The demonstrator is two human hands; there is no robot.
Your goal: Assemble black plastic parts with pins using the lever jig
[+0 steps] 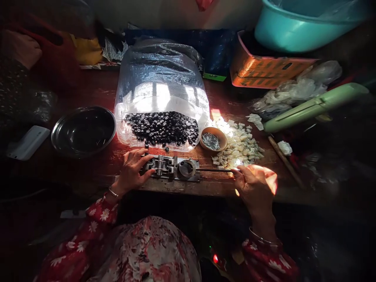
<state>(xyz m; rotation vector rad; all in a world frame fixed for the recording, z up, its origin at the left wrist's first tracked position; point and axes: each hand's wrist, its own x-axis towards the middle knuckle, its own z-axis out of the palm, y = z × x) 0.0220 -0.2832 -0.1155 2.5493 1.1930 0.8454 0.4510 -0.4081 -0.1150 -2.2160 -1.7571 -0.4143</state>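
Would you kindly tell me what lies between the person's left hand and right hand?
Between them, the head view shows a metal jig beside the left hand and a thin rod reaching the right hand.

The table (pixel 211 188) is dark reddish wood, smooth with a soft gloss. The bag (pixel 160 74) is shiny, crinkled clear plastic around glossy black pieces (pixel 161 127). The bowl (pixel 84 131) is polished steel. The jig (pixel 172 167) is dull grey metal, the rod (pixel 214 170) dark metal, and the basin (pixel 302 27) glossy turquoise plastic.
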